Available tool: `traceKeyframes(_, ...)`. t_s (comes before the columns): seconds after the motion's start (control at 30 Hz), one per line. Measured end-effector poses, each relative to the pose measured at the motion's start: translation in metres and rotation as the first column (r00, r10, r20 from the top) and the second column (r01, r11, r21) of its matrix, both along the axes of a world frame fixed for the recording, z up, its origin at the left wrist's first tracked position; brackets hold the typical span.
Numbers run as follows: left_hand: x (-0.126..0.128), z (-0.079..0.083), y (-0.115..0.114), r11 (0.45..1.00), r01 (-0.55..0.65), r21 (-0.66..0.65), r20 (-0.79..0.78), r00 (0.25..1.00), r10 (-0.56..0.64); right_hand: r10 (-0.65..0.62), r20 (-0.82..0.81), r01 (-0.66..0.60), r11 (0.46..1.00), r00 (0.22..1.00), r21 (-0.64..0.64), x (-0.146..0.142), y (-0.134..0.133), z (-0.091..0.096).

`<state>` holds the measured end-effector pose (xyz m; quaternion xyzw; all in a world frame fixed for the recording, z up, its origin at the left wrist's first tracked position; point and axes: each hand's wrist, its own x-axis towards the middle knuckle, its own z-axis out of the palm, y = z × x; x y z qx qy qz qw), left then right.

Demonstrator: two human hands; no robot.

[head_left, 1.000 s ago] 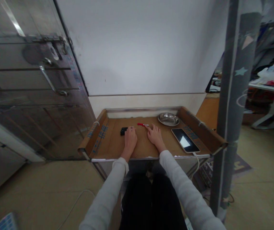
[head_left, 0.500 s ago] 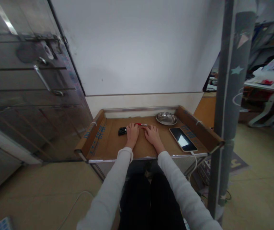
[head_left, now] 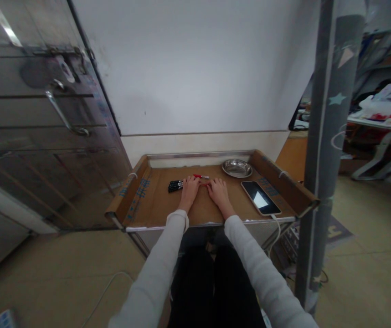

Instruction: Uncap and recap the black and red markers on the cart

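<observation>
Knuckles hide most of what the left hand (head_left: 190, 188) and right hand (head_left: 219, 195) are doing. Both are palm-down with bent fingers, close together but apart; whether either pinches anything, I cannot tell. A red strip (head_left: 204, 184) shows in the gap between them, its ends covered by the fingers and too small to make out.

Just beyond the left hand's fingertips lies a pen (head_left: 201, 176), red on its left, paler toward its right end; its left tip runs so close to the fingers that contact is unclear. Directly left of the left hand is a cluster of black pens (head_left: 174, 186), lying side by side, dark and glossy, their right ends partly behind the hand; I cannot count them.

Beyond and right of the right hand sits a shiny, shallow metal dish (head_left: 237, 168). Nearer, to that hand's right, a phone (head_left: 261, 198) lies face up, glare washing out part of its screen, a white cable (head_left: 279, 233) dropping from its near end past the cardboard-covered tabletop (head_left: 157, 207).
</observation>
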<state>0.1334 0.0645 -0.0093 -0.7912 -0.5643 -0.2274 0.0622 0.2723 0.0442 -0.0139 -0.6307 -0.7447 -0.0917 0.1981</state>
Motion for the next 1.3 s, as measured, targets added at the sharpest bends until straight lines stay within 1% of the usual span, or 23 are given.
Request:
traceKeyframes(0.1, -0.001, 0.001, 0.000, 0.997, 0.082, -0.018, 0.026, 0.996, -0.081, -0.001, -0.015, 0.001, 1.000, 1.000, 0.013, 0.000, -0.001, 0.001)
traceKeyframes(0.17, -0.001, 0.001, -0.001, 0.993, 0.113, -0.015, 0.048, 0.992, -0.113, 0.010, -0.026, -0.010, 1.000, 1.000, 0.020, 0.000, -0.002, 0.003)
traceKeyframes(0.27, -0.002, 0.001, -0.002, 0.991, 0.136, -0.002, 0.062, 0.989, -0.136, -0.001, -0.045, 0.002, 1.000, 0.999, 0.026, 0.000, -0.004, 0.004)
traceKeyframes(0.37, -0.002, 0.002, -0.001, 0.989, 0.148, 0.008, 0.065, 0.987, -0.149, -0.036, -0.057, 0.036, 0.999, 0.998, 0.008, 0.000, -0.005, 0.005)
traceKeyframes(0.43, -0.002, 0.002, -0.002, 0.986, 0.166, 0.006, 0.079, 0.983, -0.166, -0.034, -0.051, 0.034, 0.999, 0.998, -0.002, 0.000, -0.005, 0.005)
traceKeyframes(0.6, -0.003, 0.003, -0.003, 0.967, 0.256, 0.008, 0.188, 0.949, -0.253, 0.065, -0.063, -0.065, 0.998, 0.996, -0.011, 0.000, -0.003, 0.004)
traceKeyframes(0.73, -0.002, 0.001, -0.002, 0.959, 0.282, 0.027, 0.307, 0.911, -0.276, 0.133, -0.098, -0.134, 0.991, 0.986, 0.001, 0.002, -0.004, 0.006)
traceKeyframes(0.8, -0.001, 0.000, 0.000, 0.955, 0.294, 0.033, 0.321, 0.902, -0.289, 0.143, -0.091, -0.142, 0.990, 0.986, 0.013, 0.003, -0.007, 0.007)
traceKeyframes(0.87, 0.000, -0.002, 0.003, 0.960, 0.276, 0.039, 0.293, 0.916, -0.275, 0.118, -0.086, -0.116, 0.993, 0.989, 0.023, 0.003, -0.011, 0.008)
traceKeyframes(1.0, 0.002, -0.005, 0.010, 0.985, 0.170, 0.040, 0.155, 0.972, -0.174, 0.034, -0.106, -0.029, 0.998, 0.994, 0.056, 0.001, -0.019, 0.009)
traceKeyframes(1.07, 0.003, -0.005, 0.011, 0.984, 0.174, 0.032, 0.067, 0.982, -0.176, -0.019, -0.120, 0.028, 0.997, 0.993, 0.075, 0.001, -0.022, 0.009)
traceKeyframes(1.17, 0.004, -0.004, 0.006, 0.980, 0.194, 0.042, -0.036, 0.981, -0.192, -0.104, -0.145, 0.117, 0.989, 0.984, 0.086, 0.003, -0.025, 0.009)
traceKeyframes(1.23, 0.003, -0.003, 0.000, 0.982, 0.183, 0.041, -0.065, 0.981, -0.180, -0.146, -0.157, 0.161, 0.983, 0.977, 0.087, 0.004, -0.026, 0.009)
traceKeyframes(1.3, 0.001, -0.003, -0.006, 0.984, 0.175, 0.029, -0.044, 0.984, -0.173, -0.173, -0.157, 0.187, 0.979, 0.972, 0.080, 0.005, -0.026, 0.008)
